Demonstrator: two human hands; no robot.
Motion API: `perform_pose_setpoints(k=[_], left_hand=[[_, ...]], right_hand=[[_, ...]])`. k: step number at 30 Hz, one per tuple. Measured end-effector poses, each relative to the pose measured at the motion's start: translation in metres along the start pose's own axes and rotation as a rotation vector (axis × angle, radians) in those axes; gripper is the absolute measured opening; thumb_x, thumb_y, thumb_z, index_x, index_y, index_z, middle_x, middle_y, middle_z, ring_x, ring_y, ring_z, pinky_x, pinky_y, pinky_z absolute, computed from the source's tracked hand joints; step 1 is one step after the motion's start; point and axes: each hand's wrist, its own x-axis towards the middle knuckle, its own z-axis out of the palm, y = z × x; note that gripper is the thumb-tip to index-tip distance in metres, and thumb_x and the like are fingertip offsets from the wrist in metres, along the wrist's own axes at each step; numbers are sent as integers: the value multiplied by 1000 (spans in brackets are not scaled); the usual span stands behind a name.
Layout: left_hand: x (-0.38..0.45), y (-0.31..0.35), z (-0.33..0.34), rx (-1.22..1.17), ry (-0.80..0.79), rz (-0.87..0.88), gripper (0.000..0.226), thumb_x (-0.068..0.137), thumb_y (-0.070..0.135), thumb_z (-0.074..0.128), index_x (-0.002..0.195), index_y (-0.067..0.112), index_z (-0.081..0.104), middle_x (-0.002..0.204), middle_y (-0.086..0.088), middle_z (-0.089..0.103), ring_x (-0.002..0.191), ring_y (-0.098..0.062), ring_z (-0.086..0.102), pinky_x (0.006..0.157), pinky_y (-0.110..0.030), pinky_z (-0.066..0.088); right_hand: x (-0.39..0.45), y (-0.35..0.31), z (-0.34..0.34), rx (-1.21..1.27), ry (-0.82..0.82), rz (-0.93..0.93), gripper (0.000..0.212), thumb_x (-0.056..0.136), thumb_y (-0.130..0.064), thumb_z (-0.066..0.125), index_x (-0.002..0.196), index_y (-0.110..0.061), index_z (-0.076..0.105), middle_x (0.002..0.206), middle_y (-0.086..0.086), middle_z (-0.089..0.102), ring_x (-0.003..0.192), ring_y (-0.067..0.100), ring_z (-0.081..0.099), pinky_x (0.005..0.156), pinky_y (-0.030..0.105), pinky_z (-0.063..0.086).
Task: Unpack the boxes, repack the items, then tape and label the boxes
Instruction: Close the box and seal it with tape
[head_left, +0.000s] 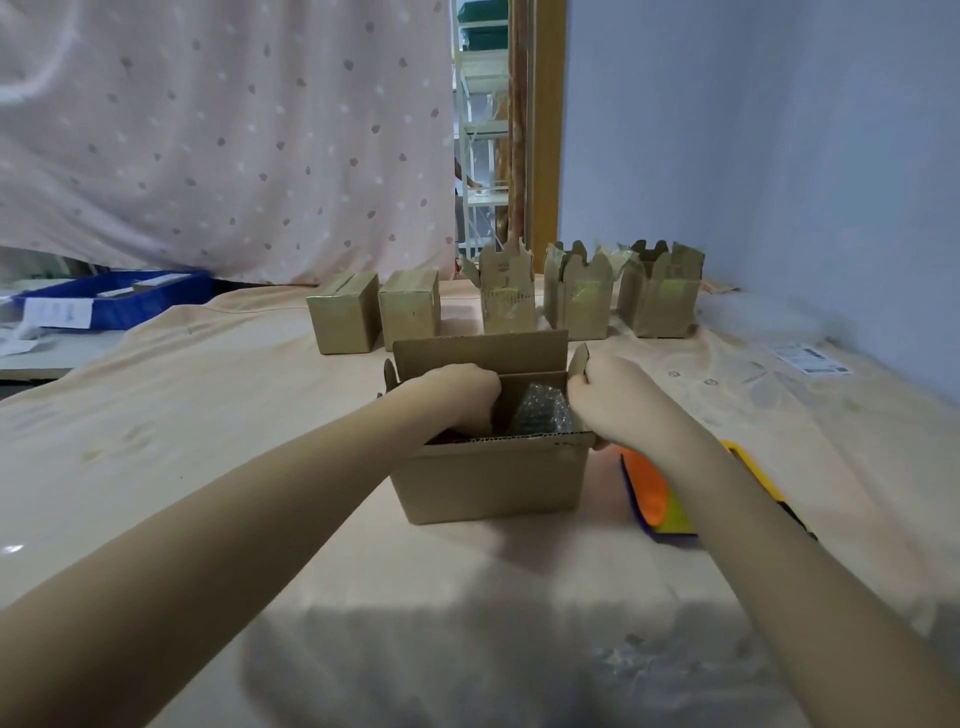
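Open cardboard box (493, 478) sitting mid-worktop, a little toward the near edge, flaps up. Left hand (462, 400) reaching down inside the box on its left side, fingers hidden below the rim, so grip cannot be told. Right hand (602, 405) curled around the right side flap (579, 364), pinching it and holding it outward. Bubble wrap (540, 413) showing in the right part of the box, between the two hands.

Judged step: either lifting an item out or settling one in; not clear which from this view. Next move calls for keeping the flap held wide and moving the left hand straight up without snagging the wrap or the inner divider.

Room and edges: worktop (208, 415) under a peach cloth, bare on the left side and toward the near edge, good space for setting things down. Just right of the box, a bright yellow, orange and purple item (660, 499) lying flat, partly under the right forearm, close enough to be nudged. Along the far edge, two closed boxes (374, 312) and three opened boxes (582, 296) in a row, well apart from the hands. Paper label (810, 358) near the right edge. Blue tray (119, 299) off the far left corner.
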Motion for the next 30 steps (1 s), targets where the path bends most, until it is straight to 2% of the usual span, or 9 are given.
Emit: perform_pose_setpoints(k=[4,8,10,11,15,19,24,28,30], left_hand=[[-13,-14,-22,-193,76,18,29,95,29,54,110,9,69,96,-3,68,84,-18,61,77,-27,49],[-63,-24,-23,-411,730,48,20,93,18,56,106,17,71,98,7,64,91,-11,55,75,-19,39],[-81,-33,-3,-430,1019,-134,22,89,16,59,110,18,68,102,3,60,99,-19,54,76,-26,38],[-84,-38,9,-476,1041,-242,28,89,18,59,117,18,63,108,0,58,103,-21,54,78,-30,40],[-84,-35,43,-928,771,-325,45,94,25,54,137,17,44,121,1,56,113,-17,54,93,-36,46],[-87,-30,62,-979,785,-161,33,99,36,42,126,28,58,119,13,58,111,-6,53,90,-22,41],[-84,-37,79,-1025,645,-73,55,84,62,30,122,36,60,135,22,49,126,4,41,107,-24,32],[-83,-44,88,-1093,576,-14,60,74,71,30,120,44,58,142,30,38,133,16,24,112,-21,20],[-84,-47,91,-1068,548,-3,57,73,70,35,120,46,57,142,34,35,133,19,19,111,-20,19]], right_hand=[[17,-3,-5,56,-81,62,32,93,-7,34,64,-3,46,61,25,59,62,42,66,59,36,54],[23,1,-6,53,-91,68,25,92,-5,34,71,-2,48,59,23,57,54,38,64,43,28,49],[25,5,-3,74,-50,50,10,95,-9,35,93,-5,44,55,15,51,53,32,61,46,37,55],[25,7,-1,85,-22,42,13,95,-11,36,107,-6,39,59,13,51,57,32,61,54,45,58],[18,12,3,50,35,-10,28,97,-19,37,120,-4,28,66,11,50,66,32,61,62,52,57],[10,15,2,63,82,-81,17,99,-22,36,108,-8,35,62,6,45,54,23,48,49,35,42],[-5,16,7,89,57,-86,24,101,-38,36,100,-15,43,80,5,58,74,26,59,73,45,49],[-17,20,13,262,45,-124,24,101,-33,35,98,-19,54,85,-7,57,85,14,54,77,25,41],[-22,24,16,338,74,-210,29,102,-33,36,109,-21,62,108,-12,59,108,5,51,91,16,35]])
